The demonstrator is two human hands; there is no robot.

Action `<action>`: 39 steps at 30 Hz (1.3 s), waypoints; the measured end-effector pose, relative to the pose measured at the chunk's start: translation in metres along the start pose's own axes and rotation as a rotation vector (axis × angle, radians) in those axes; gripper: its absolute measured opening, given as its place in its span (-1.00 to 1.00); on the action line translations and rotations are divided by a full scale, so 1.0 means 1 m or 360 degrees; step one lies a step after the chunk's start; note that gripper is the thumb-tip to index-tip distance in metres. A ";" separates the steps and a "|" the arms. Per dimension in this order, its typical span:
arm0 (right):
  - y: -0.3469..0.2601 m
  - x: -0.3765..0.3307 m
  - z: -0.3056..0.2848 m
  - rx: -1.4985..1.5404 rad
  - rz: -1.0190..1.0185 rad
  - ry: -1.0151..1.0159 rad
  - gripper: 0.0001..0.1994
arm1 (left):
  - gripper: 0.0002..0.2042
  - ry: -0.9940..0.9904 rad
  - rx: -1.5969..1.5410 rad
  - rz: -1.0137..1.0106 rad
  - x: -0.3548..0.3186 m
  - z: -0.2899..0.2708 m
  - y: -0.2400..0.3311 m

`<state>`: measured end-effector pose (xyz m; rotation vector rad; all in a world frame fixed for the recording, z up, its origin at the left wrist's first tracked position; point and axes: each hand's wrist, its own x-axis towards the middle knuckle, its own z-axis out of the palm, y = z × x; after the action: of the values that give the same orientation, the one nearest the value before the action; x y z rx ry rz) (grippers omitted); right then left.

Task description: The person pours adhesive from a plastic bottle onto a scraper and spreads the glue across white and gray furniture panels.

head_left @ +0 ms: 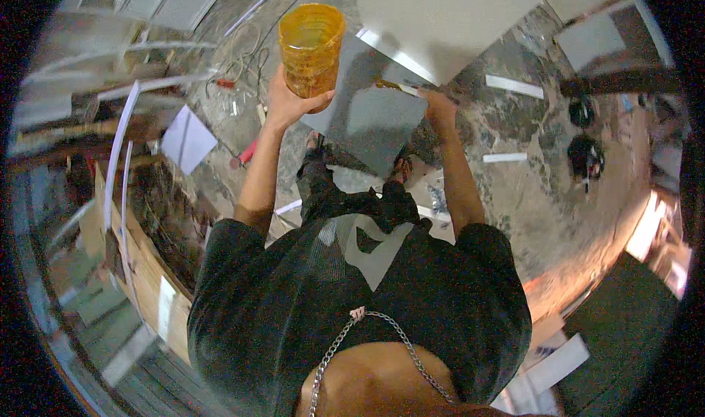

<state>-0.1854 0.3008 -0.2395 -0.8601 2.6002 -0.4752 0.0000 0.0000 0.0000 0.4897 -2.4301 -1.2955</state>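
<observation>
Head view, looking straight down my chest: my left hand [288, 102] is raised in front of me, fingers wrapped around the lower part of an orange see-through plastic cup [311, 48], which stands upright above my palm. My right hand [439, 107] is closed around the handle of a brush [393, 85], whose tip rests near the edge of a large pale board [455, 20]. A grey tile [371, 119] lies flat on the mottled floor [529, 189], below and between my two hands, and my feet stand at its near edge. White strips lie on the floor to my right; a white sheet [188, 139] and loose cables [242, 64] lie to my left.
</observation>
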 end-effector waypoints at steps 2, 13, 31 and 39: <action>0.048 -0.011 -0.018 -0.0220 -0.0425 0.0396 -0.52 | -0.18 0.0167 -0.0064 -0.0091 -0.029 -0.032 -0.018; -0.094 -0.036 0.016 0.0576 -0.0414 0.0206 -0.67 | 0.11 0.1402 -0.0567 -0.0165 -0.206 -0.047 -0.004; -0.268 -0.191 0.094 0.0247 -0.0024 0.0382 -0.68 | -0.25 0.3697 0.1200 -0.1316 -0.926 -0.479 -0.166; -0.339 -0.234 0.117 0.0334 0.0083 0.0386 -0.68 | -0.12 0.3593 0.1084 -0.1700 -1.131 -0.597 -0.231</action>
<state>0.2106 0.1656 -0.1470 -0.7007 2.7155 -0.8682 1.2985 -0.0409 -0.0346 1.9327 -0.3249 0.4010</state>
